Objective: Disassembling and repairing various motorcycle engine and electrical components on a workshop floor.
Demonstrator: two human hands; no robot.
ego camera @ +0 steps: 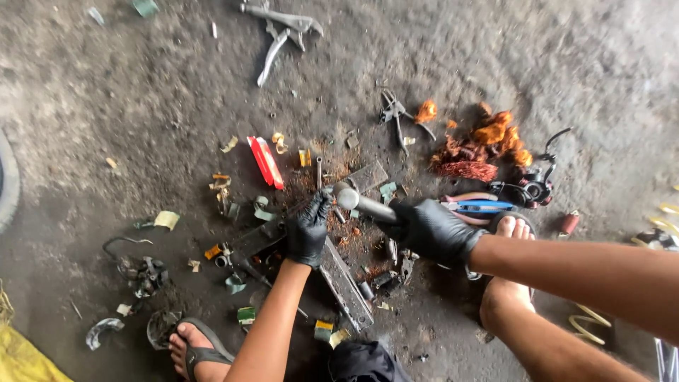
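Note:
Both my hands wear black gloves over a dirty concrete floor. My right hand (pixel 433 230) grips the handle of a steel hammer (pixel 357 201), whose round head lies just right of my left fingertips. My left hand (pixel 309 230) pinches a small dark part that is mostly hidden by the fingers, above a flat metal bar (pixel 346 286). Rusty dust and metal scraps lie around the spot.
Large locking pliers (pixel 279 28) lie at the top, small pliers (pixel 396 117) and copper wire clumps (pixel 484 145) to the upper right. A red flat piece (pixel 265 161), blue-handled pliers (pixel 477 206), and my sandalled feet (pixel 194 346) are nearby. A yellow bag (pixel 21 361) sits bottom left.

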